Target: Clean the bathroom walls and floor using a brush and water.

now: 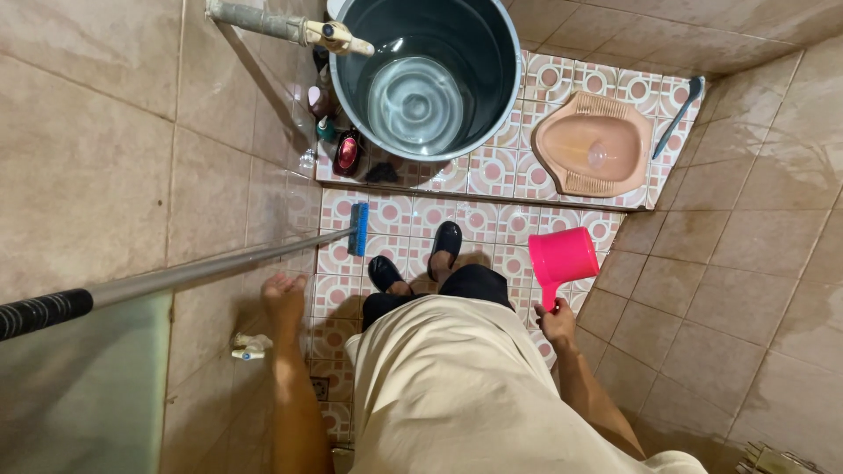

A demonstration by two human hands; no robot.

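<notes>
Right hand (557, 323) closed on handle of pink dipper (562, 256), cup turned sideways, mouth facing right; left hand (283, 294) open, empty, beside long brush pole (211, 268). Pole leaning against left wall, blue brush head (358, 228) down on patterned floor (413, 215) near bucket (421, 79)

Warm, even indoor light is filling the frame. Soft glare is showing on the wet wall tiles (790, 175) at right and rippling on the water in the bucket (421, 101). Wide-angle distortion is bending the walls at the edges. The near brush handle (53, 312) is blurring out of focus.
</notes>
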